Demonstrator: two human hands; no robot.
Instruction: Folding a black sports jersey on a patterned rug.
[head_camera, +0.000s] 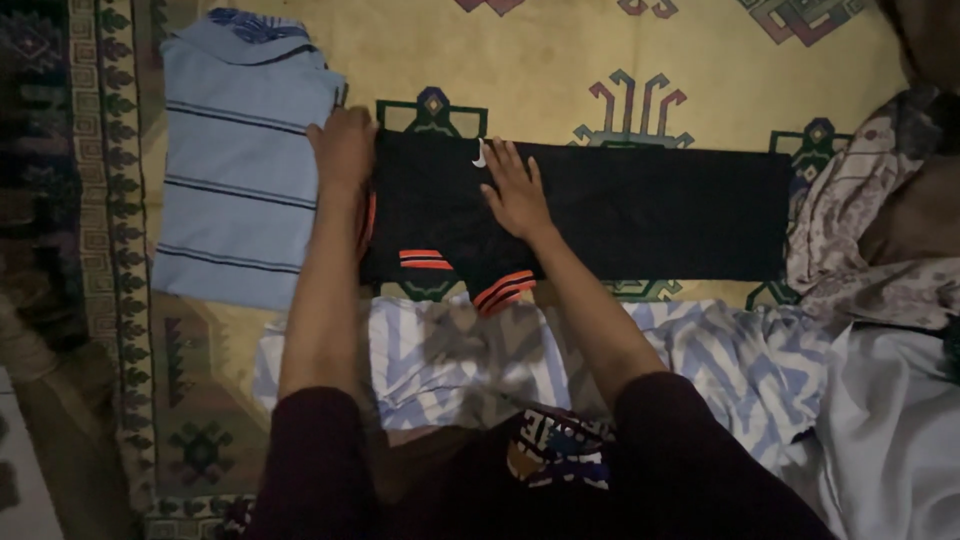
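Observation:
A black garment (650, 210) with orange stripes lies flat on the patterned yellow rug (540, 60), folded into a long strip. My left hand (343, 148) grips its left end with curled fingers. My right hand (515, 190) presses flat on the cloth, fingers spread, near a small white mark. Both arms wear dark maroon sleeves.
A folded light-blue striped polo shirt (240, 160) lies to the left of the black garment. A white-and-blue patterned cloth (700, 360) lies across my lap side. Floral fabric (860, 230) and pale cloth (890, 430) pile at the right.

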